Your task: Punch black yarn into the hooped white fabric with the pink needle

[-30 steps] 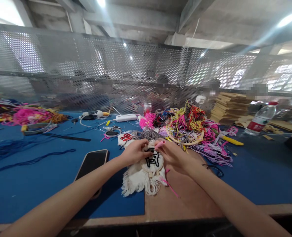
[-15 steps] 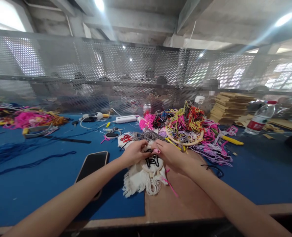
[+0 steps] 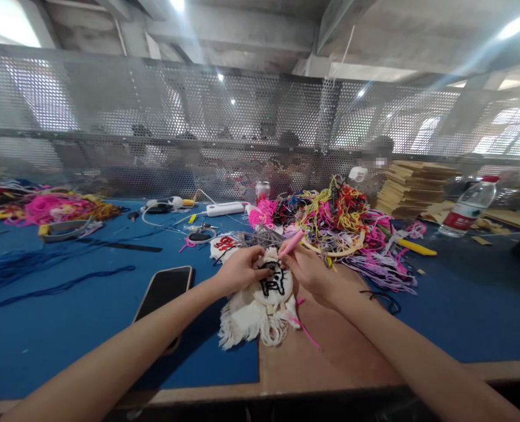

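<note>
In the middle of the head view lies white cloth stretched in an embroidery hoop [image 3: 281, 296], with a design in black yarn and long frayed edges. My left hand [image 3: 242, 269] is closed on the hoop's upper left edge, thumb resting on the cloth. At the upper right of the design, my right hand [image 3: 310, 269] grips a pink punch needle [image 3: 294, 241], its handle tilted up and to the right. The fingers hide its tip. A pink strand [image 3: 306, 333] trails beside the cloth. Just behind my left hand sits a second white piece with red stitching [image 3: 223, 246].
A phone [image 3: 166, 293] lies left of the hoop. Behind it are tangled coloured yarn [image 3: 330, 217], a wooden hoop [image 3: 361, 243] and a yellow tool [image 3: 417, 247]. A water bottle [image 3: 468, 211] and stacked brown card [image 3: 413, 190] stand right. A perforated metal screen [image 3: 242, 117] runs behind.
The pink punch needle's handle has swung upright and now points up to the right. My right hand has turned and shifted slightly right, uncovering more of the black design. My left hand stays on the hoop.
</note>
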Tool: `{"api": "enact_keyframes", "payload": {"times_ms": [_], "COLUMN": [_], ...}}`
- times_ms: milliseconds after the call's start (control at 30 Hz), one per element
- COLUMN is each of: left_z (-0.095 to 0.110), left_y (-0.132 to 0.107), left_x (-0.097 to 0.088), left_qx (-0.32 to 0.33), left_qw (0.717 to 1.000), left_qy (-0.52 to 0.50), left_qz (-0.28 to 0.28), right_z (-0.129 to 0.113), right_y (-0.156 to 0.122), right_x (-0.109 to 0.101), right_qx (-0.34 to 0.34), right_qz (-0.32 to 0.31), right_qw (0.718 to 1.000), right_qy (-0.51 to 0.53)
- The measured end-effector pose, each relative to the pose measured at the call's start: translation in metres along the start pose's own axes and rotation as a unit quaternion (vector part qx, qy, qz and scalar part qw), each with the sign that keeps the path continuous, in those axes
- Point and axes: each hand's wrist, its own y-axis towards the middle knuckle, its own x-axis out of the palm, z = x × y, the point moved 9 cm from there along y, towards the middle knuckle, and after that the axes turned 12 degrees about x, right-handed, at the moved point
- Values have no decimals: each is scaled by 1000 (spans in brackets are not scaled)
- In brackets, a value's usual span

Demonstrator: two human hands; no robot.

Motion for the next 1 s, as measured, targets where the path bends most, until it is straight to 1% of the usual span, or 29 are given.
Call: {"api": "enact_keyframes", "payload": {"times_ms": [200,467,633,800,900,1000], "left_z": [1,4,2,3,3,5], "left_y": [0,0,0,0,0,0], "left_x": [-1,-2,-1,-1,-2,-4], "left_qx": [6,9,10,23,24,24], "left_qw": [1000,1000,1000,1000,1000,999], "left_qy": [5,10,3,8,13,38], "left_qz": [2,2,1,5,5,9], "right_z": [-1,-3,-3,-13,-15,-21], "right_y": [0,-1,-1,-4,-4,-5], "right_x": [-1,2,3,8,10,12], "right_qx": [-4,-6,8,-64,-81,-103], "right_qz": [5,-13,-17,-49,-62,-64], "right_qw": [1000,1000,999,997,995,991], "right_qy": [-4,-24,-31,-4,-21,-47]}}
